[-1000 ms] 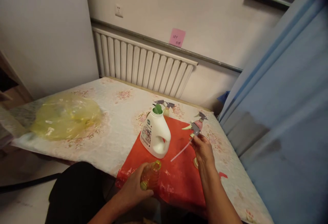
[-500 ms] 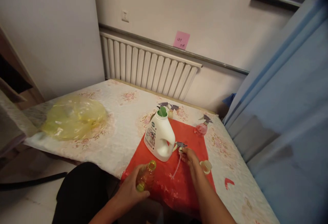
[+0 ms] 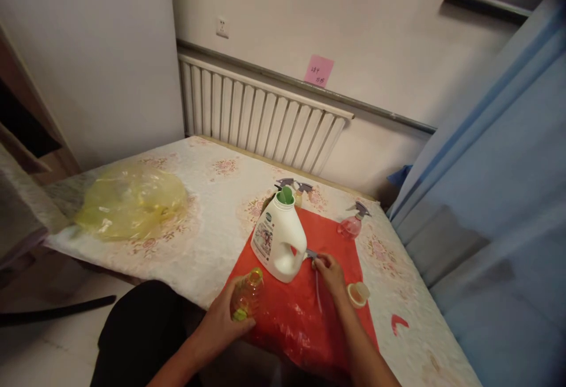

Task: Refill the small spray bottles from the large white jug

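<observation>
**Gripping bottle (image 3: 248,298) in left hand (image 3: 226,315), pinching spray head (image 3: 312,255) in right hand (image 3: 331,275), beside white jug (image 3: 279,239)**

Have the left hand curled about halfway round the clear yellowish bottle, with the thumb low on the near side and the fingers mostly hidden behind. Hold it in front of the jug and to its left, tilted, with the uncapped neck leaning toward the jug. Cannot tell about contact between its base and the red plastic sheet (image 3: 287,323).

Have the right hand nearly closed, with thumb and fingertips pinched on the grey spray head, just right of the jug's handle. Cannot make out gap or contact between spray head and jug from this angle. Can see the thin tube (image 3: 318,294) hanging from it, in front of the jug and to its right, well apart from the bottle.

See the jug upright on the red plastic sheet, between the hands and just beyond, with a green spout (image 3: 286,196) in the mouth.

Find a small pale cup (image 3: 358,294) right of the jug, near the right forearm (image 3: 360,337), and a red scrap (image 3: 398,322) farther right on the flowered tablecloth (image 3: 207,216). Spot a pink spray bottle (image 3: 351,227) beyond the jug to its right, and two dark spray tops (image 3: 304,187) close behind the jug.

See a crumpled yellow bag (image 3: 132,204) well left of the jug, a white radiator (image 3: 260,118) behind, and a blue curtain (image 3: 486,169) far to the right.
</observation>
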A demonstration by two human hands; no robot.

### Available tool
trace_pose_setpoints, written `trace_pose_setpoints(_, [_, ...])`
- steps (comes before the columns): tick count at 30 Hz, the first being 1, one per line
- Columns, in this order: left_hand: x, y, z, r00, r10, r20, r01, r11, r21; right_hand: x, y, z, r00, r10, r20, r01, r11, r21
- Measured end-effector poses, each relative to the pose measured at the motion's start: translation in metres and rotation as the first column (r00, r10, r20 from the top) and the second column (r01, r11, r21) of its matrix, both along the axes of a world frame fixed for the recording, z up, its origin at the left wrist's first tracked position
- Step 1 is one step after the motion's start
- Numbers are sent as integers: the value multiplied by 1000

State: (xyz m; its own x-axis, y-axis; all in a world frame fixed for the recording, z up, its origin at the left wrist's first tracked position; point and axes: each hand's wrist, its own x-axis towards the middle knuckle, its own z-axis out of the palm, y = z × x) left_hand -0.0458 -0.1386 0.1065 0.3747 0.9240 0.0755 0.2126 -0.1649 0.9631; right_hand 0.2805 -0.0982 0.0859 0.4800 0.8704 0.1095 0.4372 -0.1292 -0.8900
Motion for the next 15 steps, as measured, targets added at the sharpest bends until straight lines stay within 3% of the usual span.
trace_pose_setpoints(5, [-7,28,-7,984,176,-10,-177,984,-13,-40,2,18,979,153,-137,-135,982,133])
trace_pose_setpoints(8, [-8,52,-8,957,291,11,-290,957,-28,-60,11,24,969,196,-151,-174,974,144])
trace_pose_setpoints(11, [-7,80,-4,914,404,46,-403,915,-35,-73,22,24,979,144,-141,-127,984,122])
trace_pose_setpoints(15, [-2,117,1,891,430,144,-432,902,-19,-80,34,15,986,36,-166,-21,996,90])
